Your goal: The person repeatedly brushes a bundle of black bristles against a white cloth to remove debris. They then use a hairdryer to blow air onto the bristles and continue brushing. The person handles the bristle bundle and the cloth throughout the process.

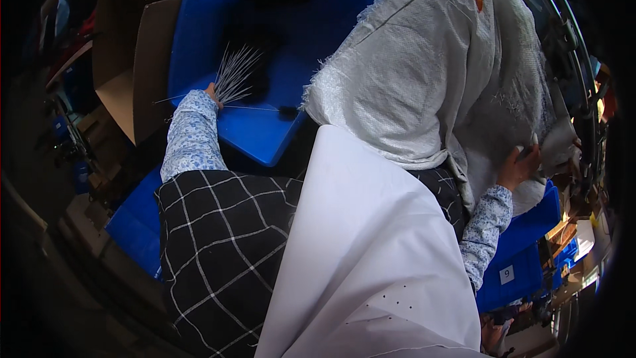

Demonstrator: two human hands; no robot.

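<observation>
At ten o'clock, your left grip (212,95) held wires (237,74), seemingly to keep them bunched; at three, your right grip (518,169) touched sackcloth (414,73), its closure unclear.

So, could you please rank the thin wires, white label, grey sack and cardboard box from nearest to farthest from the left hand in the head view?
From the left hand:
1. Thin wires, in its grip.
2. Cardboard box, to its upper left.
3. Grey sack, to its right.
4. White label, on the blue bin at lower right.
</observation>
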